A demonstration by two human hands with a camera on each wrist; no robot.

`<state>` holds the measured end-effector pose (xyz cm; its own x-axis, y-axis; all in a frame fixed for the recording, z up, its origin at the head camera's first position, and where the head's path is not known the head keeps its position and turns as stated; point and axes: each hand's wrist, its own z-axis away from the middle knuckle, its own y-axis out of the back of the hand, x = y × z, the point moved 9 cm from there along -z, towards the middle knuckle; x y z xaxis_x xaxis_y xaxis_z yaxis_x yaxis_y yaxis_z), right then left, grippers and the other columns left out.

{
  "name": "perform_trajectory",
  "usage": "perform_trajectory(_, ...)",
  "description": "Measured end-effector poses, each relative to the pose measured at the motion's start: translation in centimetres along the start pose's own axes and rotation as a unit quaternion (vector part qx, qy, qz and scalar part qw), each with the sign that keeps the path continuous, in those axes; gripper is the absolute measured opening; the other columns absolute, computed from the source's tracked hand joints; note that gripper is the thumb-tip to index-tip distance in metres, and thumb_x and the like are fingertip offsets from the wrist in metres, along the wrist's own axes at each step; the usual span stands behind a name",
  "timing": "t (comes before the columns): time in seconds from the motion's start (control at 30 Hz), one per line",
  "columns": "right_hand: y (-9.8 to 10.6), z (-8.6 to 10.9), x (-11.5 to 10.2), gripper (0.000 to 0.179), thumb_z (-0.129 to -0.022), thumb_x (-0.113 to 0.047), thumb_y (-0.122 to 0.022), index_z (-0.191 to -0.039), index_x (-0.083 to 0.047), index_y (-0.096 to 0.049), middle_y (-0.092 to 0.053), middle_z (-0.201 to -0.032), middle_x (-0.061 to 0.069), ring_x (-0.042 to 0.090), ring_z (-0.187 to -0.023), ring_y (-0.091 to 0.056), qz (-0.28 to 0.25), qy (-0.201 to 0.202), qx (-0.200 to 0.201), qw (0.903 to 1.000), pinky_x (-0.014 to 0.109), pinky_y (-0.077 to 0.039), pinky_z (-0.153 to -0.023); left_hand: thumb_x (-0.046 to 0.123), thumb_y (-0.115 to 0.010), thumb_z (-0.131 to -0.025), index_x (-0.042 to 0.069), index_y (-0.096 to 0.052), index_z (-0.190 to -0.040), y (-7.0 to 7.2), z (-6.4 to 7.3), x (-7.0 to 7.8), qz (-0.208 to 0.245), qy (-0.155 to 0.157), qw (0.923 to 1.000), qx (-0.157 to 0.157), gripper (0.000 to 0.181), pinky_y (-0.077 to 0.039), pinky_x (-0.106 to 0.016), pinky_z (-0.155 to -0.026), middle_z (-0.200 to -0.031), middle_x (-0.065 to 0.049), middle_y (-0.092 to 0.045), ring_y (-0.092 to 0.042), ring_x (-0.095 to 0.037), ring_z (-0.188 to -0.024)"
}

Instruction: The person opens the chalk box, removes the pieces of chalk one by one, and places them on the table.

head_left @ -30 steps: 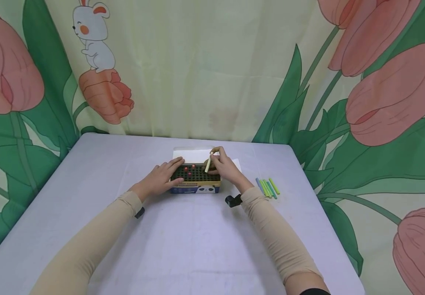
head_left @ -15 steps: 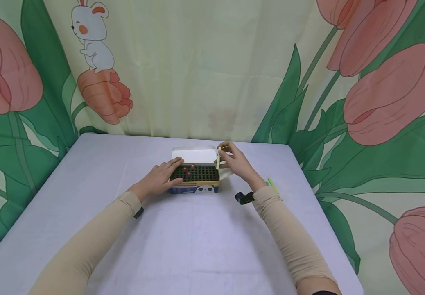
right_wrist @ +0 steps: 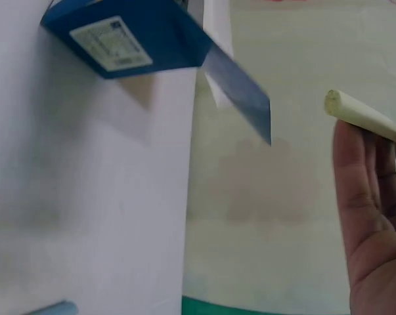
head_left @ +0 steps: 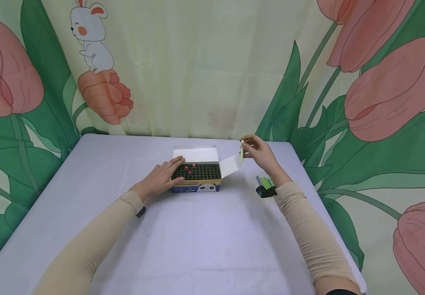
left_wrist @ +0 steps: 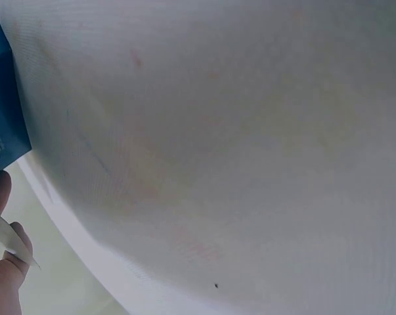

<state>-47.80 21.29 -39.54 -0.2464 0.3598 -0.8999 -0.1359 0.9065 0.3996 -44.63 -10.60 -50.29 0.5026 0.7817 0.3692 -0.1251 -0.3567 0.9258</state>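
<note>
A blue-and-yellow chalk box [head_left: 192, 189] with a panda print stands with its lid raised. Its dark holed insert [head_left: 209, 169] holds a few red and pinkish chalk ends [head_left: 190, 172]. My left hand [head_left: 159, 179] rests across the box's left end, thumb toward the front and fingers toward the back. In the left wrist view, fingers [left_wrist: 17, 246] show beside a white flap [left_wrist: 10, 239] at the box corner. To the right of the box, my right hand [head_left: 260, 152] pinches a pale yellow chalk stick [head_left: 241, 150], raised near the side flap [head_left: 230, 165].
Several blue and green chalk sticks [head_left: 265, 181] lie on the white-covered table [head_left: 205, 237] at the right, partly behind the black right wrist camera [head_left: 265, 191]. The raised white lid [head_left: 195, 154] stands at the box's back. A tulip-printed curtain [head_left: 197, 82] hangs behind the table.
My right hand has moved right and away from over the box, carrying the pale yellow chalk past the side flap. My left hand has stayed on the box.
</note>
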Motion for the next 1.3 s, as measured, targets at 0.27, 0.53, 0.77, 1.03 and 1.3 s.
perform_trajectory(0.27, 3.4, 0.6, 2.0, 0.042, -0.104, -0.033, -0.064, -0.137, -0.007, -0.063, -0.063, -0.128, 0.015, 0.017, -0.110, -0.066, 0.024, -0.025, 0.048, 0.9982, 0.032, -0.057, -0.095, 0.062, -0.044, -0.105, 0.021, -0.018, -0.168, 0.1, 0.1, 0.0, 0.002, -0.001, 1.0000, -0.003, 0.080, -0.029, -0.071, -0.112, -0.174, -0.005, -0.019, -0.041, -0.041, -0.145)
perform_trajectory(0.53, 3.9, 1.0, 5.3, 0.030, -0.105, -0.025, -0.061, -0.129, -0.007, -0.064, -0.068, -0.122, 0.019, 0.032, -0.104, -0.070, 0.128, -0.051, 0.048, 0.9893, 0.052, -0.055, -0.094, 0.064, -0.043, -0.105, 0.021, -0.018, -0.168, 0.1, 0.1, -0.2, 0.005, -0.004, 1.0000, 0.003, 0.080, -0.028, -0.073, -0.112, -0.174, -0.004, -0.018, -0.041, -0.042, -0.145)
perform_trajectory(0.77, 2.8, 1.5, 9.1, 0.030, -0.106, -0.023, -0.060, -0.129, -0.005, -0.065, -0.071, -0.119, 0.020, 0.034, -0.102, -0.069, 0.180, -0.096, 0.013, 0.9789, 0.044, -0.054, -0.086, 0.064, -0.043, -0.105, 0.021, -0.018, -0.168, 0.1, -0.1, -0.3, 0.005, -0.010, 0.9999, 0.005, 0.080, -0.030, -0.072, -0.111, -0.173, -0.004, -0.019, -0.042, -0.042, -0.144)
perform_trajectory(1.03, 2.1, 1.8, 12.3, 0.027, -0.105, -0.021, -0.060, -0.126, -0.006, -0.067, -0.071, -0.119, 0.022, 0.037, -0.110, -0.066, 0.229, -0.132, -0.012, 0.9643, 0.048, -0.053, -0.091, 0.063, -0.044, -0.105, 0.020, -0.018, -0.168, 0.3, 0.0, 0.1, 0.007, -0.015, 0.9999, 0.000, 0.080, -0.027, -0.075, -0.112, -0.173, -0.006, -0.018, -0.041, -0.043, -0.145)
perform_trajectory(1.3, 1.9, 2.1, 13.3, 0.024, -0.104, -0.018, -0.059, -0.123, -0.006, -0.066, -0.068, -0.125, 0.025, 0.038, -0.115, -0.063, 0.267, -0.155, -0.012, 0.9512, 0.052, -0.051, -0.098, 0.062, -0.045, -0.105, 0.019, -0.019, -0.168, 0.4, 0.1, 0.0, 0.004, -0.015, 0.9999, 0.004, 0.080, -0.028, -0.075, -0.112, -0.173, -0.007, -0.019, -0.043, -0.044, -0.143)
